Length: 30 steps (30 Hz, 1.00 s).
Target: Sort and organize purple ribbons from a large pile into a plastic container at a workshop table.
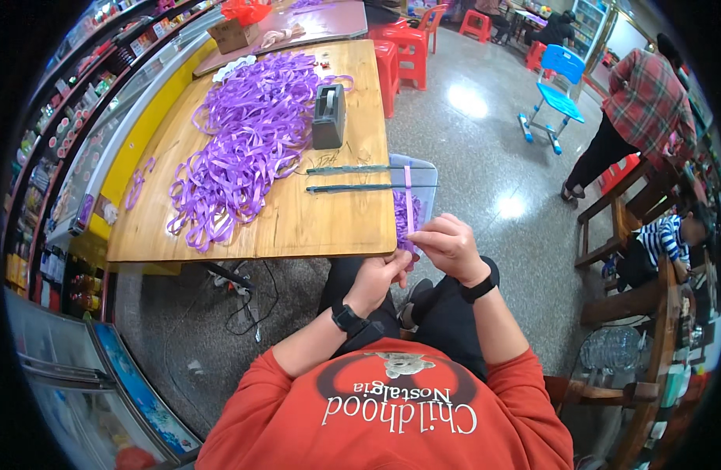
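Observation:
A strip of purple ribbon (409, 196) passes over two thin dark rods (347, 188) that stick out past the table's right edge. Its lower end comes down to my hands at the near right corner. My right hand (452, 244) is closed in a pinch on the ribbon. Just below and to the left, my left hand (378, 280) is also closed, thumb against the fingers at the ribbon's low end; its fingertips are partly hidden. Under the rods, a translucent tub (428, 178) holds more purple ribbon pieces, partly covered by the table and my hands.
On the wooden table (329, 231) lie a large heap of purple ribbon loops (247, 141) and a dark tape dispenser (328, 117). A glass-fronted counter runs along the left. Red stools (407, 55), a blue chair (562, 86) and a person in a plaid shirt (650, 98) are farther off.

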### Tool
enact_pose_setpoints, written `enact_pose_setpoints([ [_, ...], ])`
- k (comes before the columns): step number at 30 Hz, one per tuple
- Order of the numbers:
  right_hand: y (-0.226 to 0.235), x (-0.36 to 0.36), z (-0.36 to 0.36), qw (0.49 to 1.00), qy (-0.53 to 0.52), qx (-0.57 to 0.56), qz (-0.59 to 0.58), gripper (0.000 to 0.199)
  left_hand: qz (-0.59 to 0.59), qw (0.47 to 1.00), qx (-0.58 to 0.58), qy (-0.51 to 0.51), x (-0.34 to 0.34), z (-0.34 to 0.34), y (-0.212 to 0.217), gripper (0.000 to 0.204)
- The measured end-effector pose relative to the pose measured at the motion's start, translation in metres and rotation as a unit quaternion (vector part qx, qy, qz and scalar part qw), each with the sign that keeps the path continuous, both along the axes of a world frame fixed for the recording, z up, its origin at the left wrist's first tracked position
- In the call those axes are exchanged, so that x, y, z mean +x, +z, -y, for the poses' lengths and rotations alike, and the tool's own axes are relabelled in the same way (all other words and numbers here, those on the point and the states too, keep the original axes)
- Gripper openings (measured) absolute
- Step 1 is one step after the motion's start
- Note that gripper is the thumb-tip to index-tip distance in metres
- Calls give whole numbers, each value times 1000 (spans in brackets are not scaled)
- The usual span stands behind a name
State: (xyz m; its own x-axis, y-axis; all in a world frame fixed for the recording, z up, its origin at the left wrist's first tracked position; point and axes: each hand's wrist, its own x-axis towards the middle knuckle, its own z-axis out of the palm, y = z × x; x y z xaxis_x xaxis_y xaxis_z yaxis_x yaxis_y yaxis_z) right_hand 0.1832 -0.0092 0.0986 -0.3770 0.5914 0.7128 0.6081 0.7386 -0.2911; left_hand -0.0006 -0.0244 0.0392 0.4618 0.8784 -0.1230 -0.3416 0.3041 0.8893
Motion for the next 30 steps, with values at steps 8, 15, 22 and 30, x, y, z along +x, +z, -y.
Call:
enact_pose_setpoints([
  [8,59,1,-53,996,-54,2,-76,10,20,999,-39,-32,-7,-7,-21,27],
  [15,61,14,-142,968,-108,-201,-107,23,-8,999,-49,3,-12,-17,-40,24],
  [22,30,21,-169,932,-121,-321,-118,29,-12,999,-34,0,-22,-30,-73,27],
  [30,3,30,-184,838,-90,-511,-166,19,137,980,-36,140,7,-84,-58,33],
])
